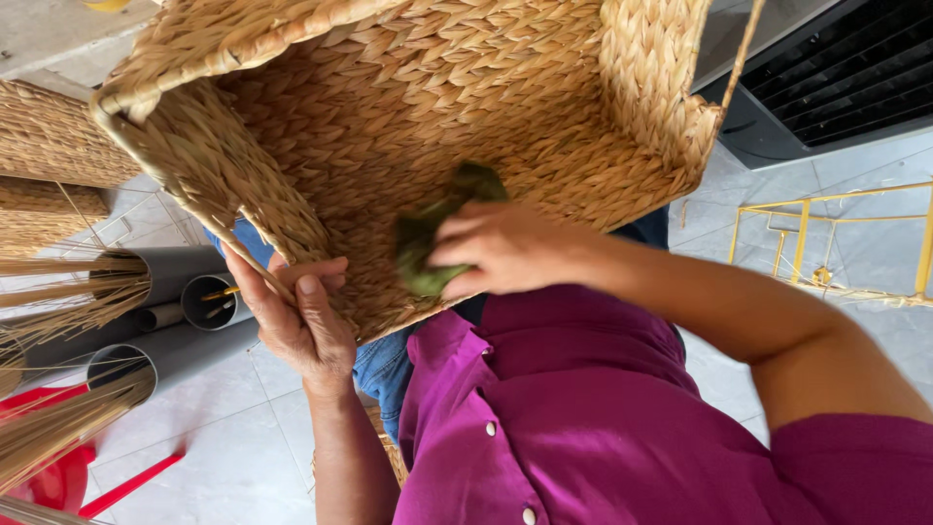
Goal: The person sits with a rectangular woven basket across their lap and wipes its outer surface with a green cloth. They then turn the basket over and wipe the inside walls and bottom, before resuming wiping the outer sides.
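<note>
A large rectangular basket of braided tan straw [408,107] is tipped on its side over the person's lap, its open mouth facing the camera and its upper part cut off by the top of the frame. The left hand [296,321] grips the basket's lower left rim, thumb inside and fingers wrapped round the outer edge, clamped on the weave. The right hand [505,248] is inside the basket, fingers curled tight on a crumpled dark green cloth [437,233] pressed against the woven bottom panel; the cloth is blurred, so its exact shape is hard to tell.

There is little free space near the hands: the basket walls close in on the right hand from above and to the right, and the magenta buttoned shirt [583,428] fills the frame below. Pale grey floor tiles [233,457] lie open under the left forearm.

To the left, grey plastic pipes [175,277] lie on the floor, one holding bundled thin straw stalks [58,428], another holding what may be pencils. A bare yellow wire frame [836,243] stands at the right, cut off by the edge. More woven straw pieces [49,136] sit at far left, partly hidden.
</note>
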